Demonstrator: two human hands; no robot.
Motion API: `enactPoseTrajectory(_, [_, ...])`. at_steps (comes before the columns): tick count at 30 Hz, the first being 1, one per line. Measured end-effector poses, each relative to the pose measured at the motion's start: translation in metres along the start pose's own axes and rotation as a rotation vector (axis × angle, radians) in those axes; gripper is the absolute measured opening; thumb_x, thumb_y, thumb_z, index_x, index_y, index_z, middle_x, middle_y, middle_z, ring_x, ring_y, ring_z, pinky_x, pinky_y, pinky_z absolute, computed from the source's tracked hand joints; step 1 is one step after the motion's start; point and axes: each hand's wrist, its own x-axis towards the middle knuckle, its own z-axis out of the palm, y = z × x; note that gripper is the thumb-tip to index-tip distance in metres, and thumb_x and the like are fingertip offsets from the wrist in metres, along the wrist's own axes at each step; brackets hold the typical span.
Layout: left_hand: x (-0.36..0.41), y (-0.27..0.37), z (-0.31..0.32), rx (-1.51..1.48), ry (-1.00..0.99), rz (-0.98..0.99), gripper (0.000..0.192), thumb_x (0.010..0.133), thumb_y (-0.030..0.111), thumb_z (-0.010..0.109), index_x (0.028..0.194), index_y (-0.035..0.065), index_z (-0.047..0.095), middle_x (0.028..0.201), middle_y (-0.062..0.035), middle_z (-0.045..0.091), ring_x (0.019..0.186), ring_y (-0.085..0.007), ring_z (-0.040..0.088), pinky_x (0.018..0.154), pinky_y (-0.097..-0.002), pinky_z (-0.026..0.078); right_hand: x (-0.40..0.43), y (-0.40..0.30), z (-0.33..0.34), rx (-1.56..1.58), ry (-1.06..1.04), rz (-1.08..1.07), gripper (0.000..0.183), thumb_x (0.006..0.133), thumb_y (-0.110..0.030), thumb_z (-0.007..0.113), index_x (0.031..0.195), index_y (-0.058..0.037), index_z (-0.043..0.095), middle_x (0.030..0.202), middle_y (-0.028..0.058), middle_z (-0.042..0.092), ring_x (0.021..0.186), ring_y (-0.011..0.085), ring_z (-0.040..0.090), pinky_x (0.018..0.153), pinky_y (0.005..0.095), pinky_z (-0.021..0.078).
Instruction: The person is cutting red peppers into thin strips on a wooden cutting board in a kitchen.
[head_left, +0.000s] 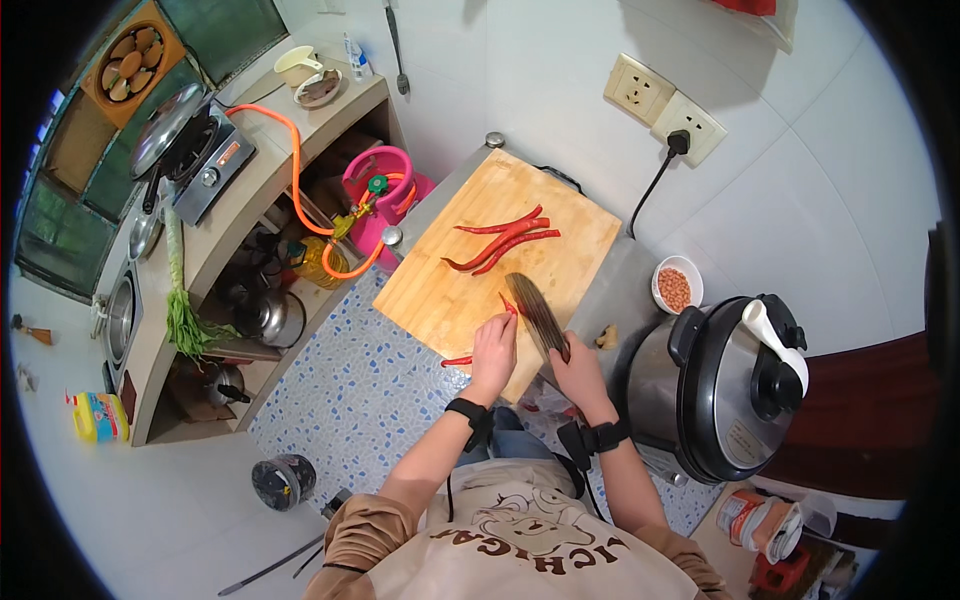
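A wooden cutting board (427, 292) lies before me on a metal-topped table. My left hand (495, 349) pinches a red chili pepper (509, 305) near the board's front part; its far tip points away from me. The handle of a kitchen knife (537, 311) is in my right hand (581, 371), and the broad blade stands just right of the pepper. Whether the edge touches the pepper cannot be made out. Several whole red chilies (499, 244) rest together farther up the board. Another red chili (456, 361) pokes out left of my left wrist, partly hidden.
Right of the board stand a bowl of peanuts (674, 286), a piece of ginger (606, 337) and a large electric pressure cooker (675, 390). A plugged-in black cord (654, 184) hangs behind. At left, a pink gas cylinder (382, 176) with an orange hose sits beside the counter (247, 202).
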Motion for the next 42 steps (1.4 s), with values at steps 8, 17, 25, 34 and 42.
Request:
enactPoseTrajectory(8, [0.0, -0.003, 0.001, -0.042, 0.031, -0.038, 0.019, 0.072, 0.001, 0.054, 0.09, -0.0035, 0.055, 0.09, -0.0127, 0.052, 0.083, -0.028, 0.05, 0.072, -0.0331, 0.041, -0.014, -0.018, -0.007, -0.38, -0.023, -0.153, 0.014, 0.075, -0.013, 0.052, 0.086, -0.005, 0.047, 0.061, 0.0183, 0.055, 0.059, 0.0366, 0.053, 0.053, 0.0448, 0.0415])
enactPoseTrajectory(17, [0.002, -0.003, -0.001, -0.066, 0.026, -0.046, 0.015, 0.071, 0.002, 0.056, 0.085, -0.003, 0.056, 0.086, -0.0124, 0.052, 0.081, -0.0279, 0.049, 0.071, -0.0337, 0.04, -0.003, -0.024, -0.022, -0.628, -0.098, -0.295, 0.016, 0.07, -0.015, 0.055, 0.081, -0.0054, 0.047, 0.058, 0.0151, 0.054, 0.054, 0.0328, 0.055, 0.049, 0.0415, 0.0438])
enactPoseTrajectory(25, [0.001, 0.001, -0.006, 0.043, 0.012, 0.002, 0.02, 0.071, 0.001, 0.055, 0.09, -0.0027, 0.056, 0.09, -0.0121, 0.052, 0.082, -0.0264, 0.05, 0.07, -0.0322, 0.04, 0.004, -0.023, 0.004, -0.488, -0.052, -0.068, 0.018, 0.071, -0.018, 0.054, 0.076, -0.0022, 0.05, 0.062, 0.0195, 0.055, 0.061, 0.0369, 0.055, 0.055, 0.0447, 0.0435])
enactPoseTrajectory(34, [-0.001, -0.002, -0.005, -0.126, 0.025, -0.074, 0.019, 0.071, -0.001, 0.055, 0.09, -0.0038, 0.056, 0.086, -0.0141, 0.053, 0.08, -0.0283, 0.051, 0.068, -0.0341, 0.043, -0.016, -0.018, -0.01, -0.22, -0.019, 0.035, 0.016, 0.077, -0.016, 0.048, 0.087, -0.0031, 0.048, 0.065, 0.0228, 0.055, 0.064, 0.04, 0.053, 0.059, 0.0479, 0.0418])
enactPoseTrajectory(42, [0.001, 0.0, -0.002, -0.132, 0.068, -0.098, 0.015, 0.071, -0.001, 0.056, 0.085, -0.0038, 0.057, 0.083, -0.0137, 0.054, 0.076, -0.0283, 0.051, 0.066, -0.0332, 0.044, -0.024, -0.032, 0.003, -0.298, -0.081, 0.032, 0.017, 0.076, -0.013, 0.049, 0.086, -0.0012, 0.043, 0.063, 0.0234, 0.054, 0.061, 0.0409, 0.053, 0.057, 0.0489, 0.0415])
